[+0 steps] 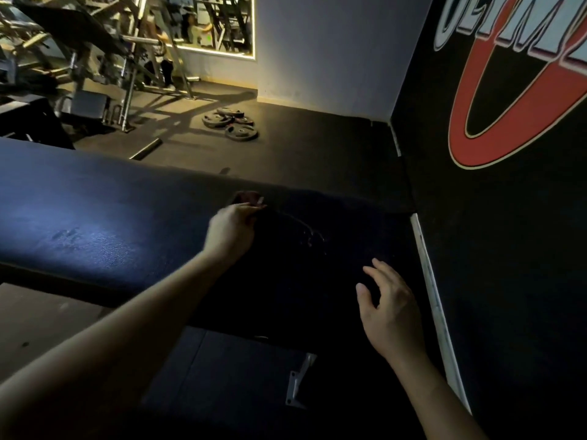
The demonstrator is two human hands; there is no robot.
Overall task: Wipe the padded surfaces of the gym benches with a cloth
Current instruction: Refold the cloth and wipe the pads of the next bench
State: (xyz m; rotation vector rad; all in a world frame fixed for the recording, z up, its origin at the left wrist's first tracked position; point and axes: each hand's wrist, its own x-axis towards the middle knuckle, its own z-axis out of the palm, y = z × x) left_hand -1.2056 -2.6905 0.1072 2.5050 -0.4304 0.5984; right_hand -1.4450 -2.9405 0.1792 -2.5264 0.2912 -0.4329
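A long dark padded bench (pixel 95 223) runs across the view from the left to the black wall. A dark cloth (pixel 301 258) lies over its right part; it is hard to tell from the pad in the dim light, and a few pale marks show on it. My left hand (pixel 232 230) reaches over the pad with its fingers curled, gripping the cloth's far left edge. My right hand (pixel 390 309) hovers above the near right part of the cloth, fingers spread and holding nothing.
A black wall with a red and white logo (pixel 508 90) stands close on the right. Weight plates (pixel 232 123) and a bar (pixel 146 149) lie on the floor beyond the bench. Racks and machines (pixel 79 58) fill the back left. A metal bracket (pixel 298 382) sits below the bench.
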